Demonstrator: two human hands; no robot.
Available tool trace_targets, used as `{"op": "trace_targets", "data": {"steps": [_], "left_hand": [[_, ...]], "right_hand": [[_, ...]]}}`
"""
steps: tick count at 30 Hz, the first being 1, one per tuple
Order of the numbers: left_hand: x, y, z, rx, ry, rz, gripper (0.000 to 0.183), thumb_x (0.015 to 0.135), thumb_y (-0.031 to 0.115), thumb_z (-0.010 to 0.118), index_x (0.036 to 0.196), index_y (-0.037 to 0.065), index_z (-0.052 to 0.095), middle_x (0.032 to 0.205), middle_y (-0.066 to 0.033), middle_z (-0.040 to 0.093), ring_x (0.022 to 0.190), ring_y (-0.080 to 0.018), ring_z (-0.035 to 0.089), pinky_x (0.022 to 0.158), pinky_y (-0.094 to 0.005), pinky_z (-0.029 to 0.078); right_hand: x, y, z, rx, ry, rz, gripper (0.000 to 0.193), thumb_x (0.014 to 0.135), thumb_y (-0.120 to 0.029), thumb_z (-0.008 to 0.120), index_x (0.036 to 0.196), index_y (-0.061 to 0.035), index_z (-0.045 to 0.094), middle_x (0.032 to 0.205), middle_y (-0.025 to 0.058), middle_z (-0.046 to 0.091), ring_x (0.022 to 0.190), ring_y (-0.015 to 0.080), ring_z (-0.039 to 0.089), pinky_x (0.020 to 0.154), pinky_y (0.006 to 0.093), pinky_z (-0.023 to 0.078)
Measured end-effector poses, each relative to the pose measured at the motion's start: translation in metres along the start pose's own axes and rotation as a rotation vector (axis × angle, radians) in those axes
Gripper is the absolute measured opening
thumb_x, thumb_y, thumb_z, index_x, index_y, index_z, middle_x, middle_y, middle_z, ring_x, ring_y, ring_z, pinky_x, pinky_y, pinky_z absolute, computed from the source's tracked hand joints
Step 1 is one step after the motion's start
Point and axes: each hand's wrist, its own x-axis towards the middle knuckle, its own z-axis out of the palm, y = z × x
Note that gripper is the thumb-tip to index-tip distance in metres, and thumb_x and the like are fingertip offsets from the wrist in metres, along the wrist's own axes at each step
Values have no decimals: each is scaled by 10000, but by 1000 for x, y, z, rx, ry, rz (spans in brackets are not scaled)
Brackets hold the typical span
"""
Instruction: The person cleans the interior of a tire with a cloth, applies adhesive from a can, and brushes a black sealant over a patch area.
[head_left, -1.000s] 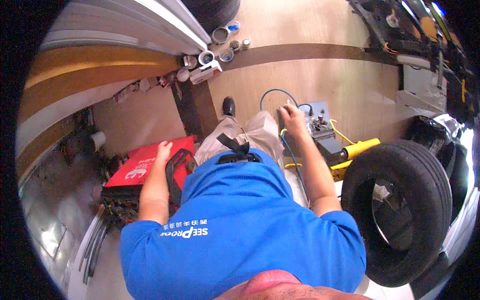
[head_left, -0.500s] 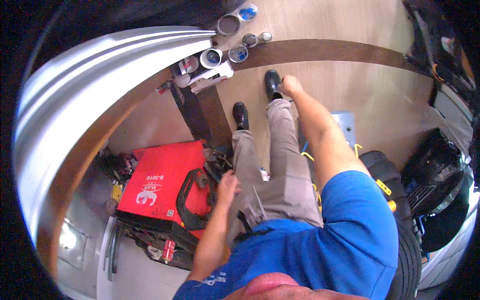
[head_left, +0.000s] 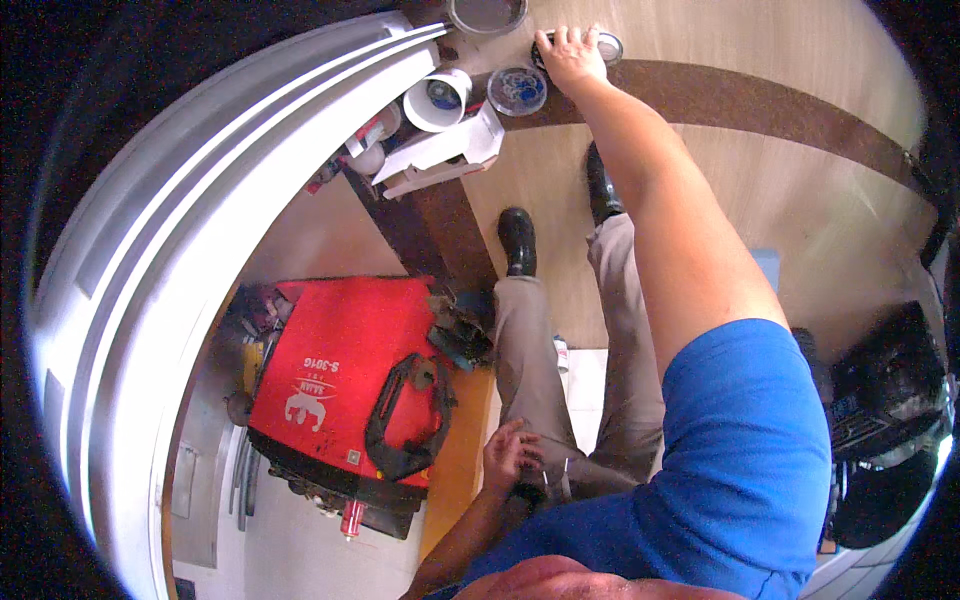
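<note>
My right arm stretches far forward, and my right hand is over a small dark round container that it partly covers. Its fingers are spread across the top; whether they grip it is hidden. Touching distance away, by the fingers, is a small round tin with a pale top. A clear round tub with blue contents sits just to the left. My left hand hovers by my left thigh, fingers loosely apart and holding nothing visible. A thin pale strip shows beside it on the trousers.
A white cup-like container, an opened white box and a larger round tub stand near a white ridged panel. At left is a red-topped machine with a black handle. A black case stands at right.
My right hand has reached farther forward, from near my shoe to the small containers. My left hand has shifted right, off the red machine's side. My view has moved forward.
</note>
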Motion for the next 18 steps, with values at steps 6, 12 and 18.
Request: {"op": "trace_targets", "data": {"steps": [6, 12, 18], "left_hand": [[-4, 3, 4, 185, 42, 27, 380, 972, 210, 461, 1295, 19, 401, 1065, -199, 603, 771, -246, 659, 585, -311, 555], [3, 24, -11, 210, -129, -32, 532, 941, 322, 526, 1369, 79, 323, 1185, -189, 548, 917, -302, 636, 679, -388, 555], [-52, 114, 42, 333, -340, 276, 698, 888, 588, 456, 1435, 201, 261, 1414, -136, 323, 1229, -334, 376, 876, -581, 447]], "right_hand": [[-37, 9, -67, 76, 100, 119, 317, 868, -185, 465, 1162, -67, 476, 1077, 187, 565, 1050, 342, 543, 993, 604, 281], [-180, 3, -243, 336, 229, 268, 716, 666, -207, 698, 1261, 30, 379, 1015, 181, 495, 967, 338, 507, 895, 475, 383], [-415, -52, -412, 888, -34, 204, 767, 617, -287, 794, 1183, 25, 382, 1030, 266, 532, 967, 419, 538, 853, 465, 450]]}}
